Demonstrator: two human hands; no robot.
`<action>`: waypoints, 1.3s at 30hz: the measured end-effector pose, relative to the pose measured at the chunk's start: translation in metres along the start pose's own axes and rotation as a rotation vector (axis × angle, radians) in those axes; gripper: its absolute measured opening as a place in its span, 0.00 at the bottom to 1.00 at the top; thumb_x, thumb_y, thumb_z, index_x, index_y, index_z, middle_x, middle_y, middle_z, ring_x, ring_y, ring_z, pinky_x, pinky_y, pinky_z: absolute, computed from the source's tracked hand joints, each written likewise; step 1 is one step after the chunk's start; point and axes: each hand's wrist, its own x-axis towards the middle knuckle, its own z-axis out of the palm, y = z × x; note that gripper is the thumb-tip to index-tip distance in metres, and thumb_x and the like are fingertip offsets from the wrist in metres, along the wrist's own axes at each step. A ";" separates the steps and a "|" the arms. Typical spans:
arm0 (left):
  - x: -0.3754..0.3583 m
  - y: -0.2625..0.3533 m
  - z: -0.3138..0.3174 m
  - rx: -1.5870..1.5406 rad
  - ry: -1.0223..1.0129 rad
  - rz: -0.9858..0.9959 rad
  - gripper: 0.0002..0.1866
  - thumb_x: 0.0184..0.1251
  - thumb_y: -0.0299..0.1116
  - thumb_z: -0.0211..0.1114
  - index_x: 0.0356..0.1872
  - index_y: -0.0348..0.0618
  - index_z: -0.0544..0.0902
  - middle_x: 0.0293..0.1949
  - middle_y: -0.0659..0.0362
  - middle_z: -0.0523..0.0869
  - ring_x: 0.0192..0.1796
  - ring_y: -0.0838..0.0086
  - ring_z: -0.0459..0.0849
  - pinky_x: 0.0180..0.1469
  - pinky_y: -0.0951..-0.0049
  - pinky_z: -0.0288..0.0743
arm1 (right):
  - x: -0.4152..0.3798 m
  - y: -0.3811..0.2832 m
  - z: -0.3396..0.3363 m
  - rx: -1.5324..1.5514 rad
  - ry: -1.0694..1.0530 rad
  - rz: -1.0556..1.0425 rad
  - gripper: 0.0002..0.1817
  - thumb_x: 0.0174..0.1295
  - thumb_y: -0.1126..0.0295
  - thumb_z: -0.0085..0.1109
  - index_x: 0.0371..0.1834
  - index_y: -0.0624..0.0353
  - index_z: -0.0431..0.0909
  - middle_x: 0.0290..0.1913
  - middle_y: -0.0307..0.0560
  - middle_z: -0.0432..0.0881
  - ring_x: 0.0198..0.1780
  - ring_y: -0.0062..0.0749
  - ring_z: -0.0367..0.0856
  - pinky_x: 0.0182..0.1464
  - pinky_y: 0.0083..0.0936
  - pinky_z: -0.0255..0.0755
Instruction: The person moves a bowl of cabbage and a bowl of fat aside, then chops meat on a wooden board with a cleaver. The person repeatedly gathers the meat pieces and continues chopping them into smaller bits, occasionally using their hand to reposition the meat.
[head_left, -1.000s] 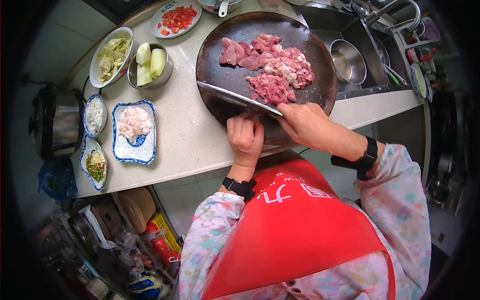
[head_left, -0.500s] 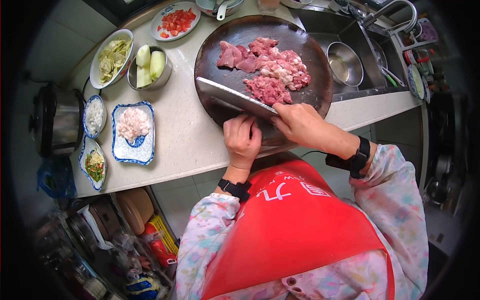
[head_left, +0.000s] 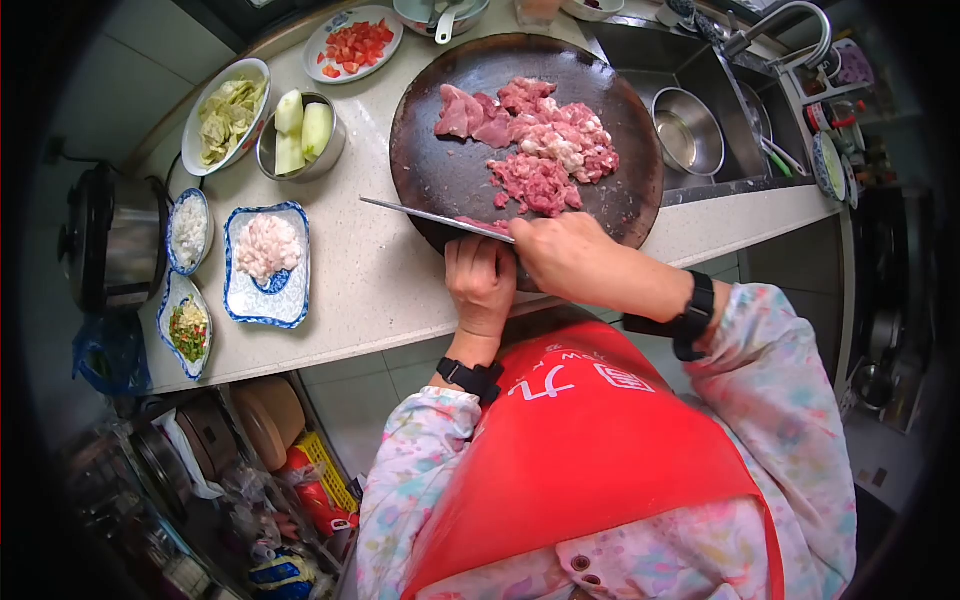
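My right hand (head_left: 558,252) grips a cleaver (head_left: 430,214) by its handle end, the blade reaching left across the near part of a round dark chopping board (head_left: 425,130). Just beyond the blade a thin strip of pink meat (head_left: 484,227) shows. On the near side of the blade, my left hand (head_left: 482,283) is closed with its fingers curled down onto the board; whatever lies beneath them is hidden. Further back on the board sit meat slices (head_left: 462,112), a pale fatty minced heap (head_left: 565,135) and a redder heap of cut meat (head_left: 535,183).
Left on the counter stand a blue-patterned dish of pale chopped pieces (head_left: 268,248), a steel bowl of peeled vegetables (head_left: 316,130), a bowl of greenish slices (head_left: 228,115) and a plate of diced red pieces (head_left: 355,48). A sink with a steel basin (head_left: 690,130) lies right.
The cleaver has swung from a steep slant, its broad face showing, to a flatter line nearer me. My right hand has moved left and slightly down; a meat strip now shows by the blade.
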 end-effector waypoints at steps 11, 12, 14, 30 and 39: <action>0.025 -0.005 -0.006 0.045 -0.068 -0.091 0.05 0.54 0.22 0.66 0.32 0.39 0.81 0.37 0.52 0.79 0.42 0.56 0.76 0.46 0.60 0.71 | -0.050 0.034 -0.027 -0.006 0.013 0.192 0.09 0.65 0.68 0.53 0.35 0.63 0.73 0.27 0.61 0.82 0.32 0.58 0.83 0.34 0.50 0.75; 0.032 -0.010 -0.005 0.058 -0.068 -0.100 0.05 0.54 0.22 0.66 0.32 0.39 0.81 0.36 0.52 0.79 0.42 0.55 0.77 0.46 0.59 0.71 | -0.051 0.036 -0.030 0.080 0.065 0.245 0.09 0.65 0.67 0.53 0.35 0.63 0.73 0.28 0.61 0.82 0.32 0.59 0.82 0.34 0.51 0.74; 0.041 -0.016 -0.001 0.049 -0.091 -0.160 0.07 0.54 0.20 0.63 0.35 0.38 0.82 0.37 0.51 0.80 0.43 0.54 0.77 0.47 0.59 0.72 | -0.055 0.039 -0.030 0.247 0.168 0.310 0.08 0.66 0.69 0.56 0.35 0.63 0.72 0.26 0.64 0.77 0.31 0.64 0.76 0.31 0.46 0.69; 0.075 0.040 0.048 0.165 -0.478 -0.057 0.13 0.48 0.36 0.71 0.38 0.51 0.84 0.45 0.56 0.77 0.49 0.57 0.76 0.44 0.56 0.75 | -0.079 0.060 -0.038 0.564 0.406 0.451 0.10 0.65 0.68 0.56 0.33 0.64 0.72 0.25 0.62 0.77 0.30 0.61 0.78 0.30 0.44 0.68; 0.106 -0.021 0.003 0.095 -0.392 -0.289 0.15 0.51 0.32 0.72 0.42 0.43 0.86 0.38 0.55 0.83 0.34 0.70 0.83 0.40 0.70 0.79 | -0.074 0.080 -0.032 0.826 0.231 0.454 0.11 0.65 0.67 0.56 0.33 0.66 0.75 0.21 0.59 0.76 0.22 0.46 0.77 0.28 0.39 0.69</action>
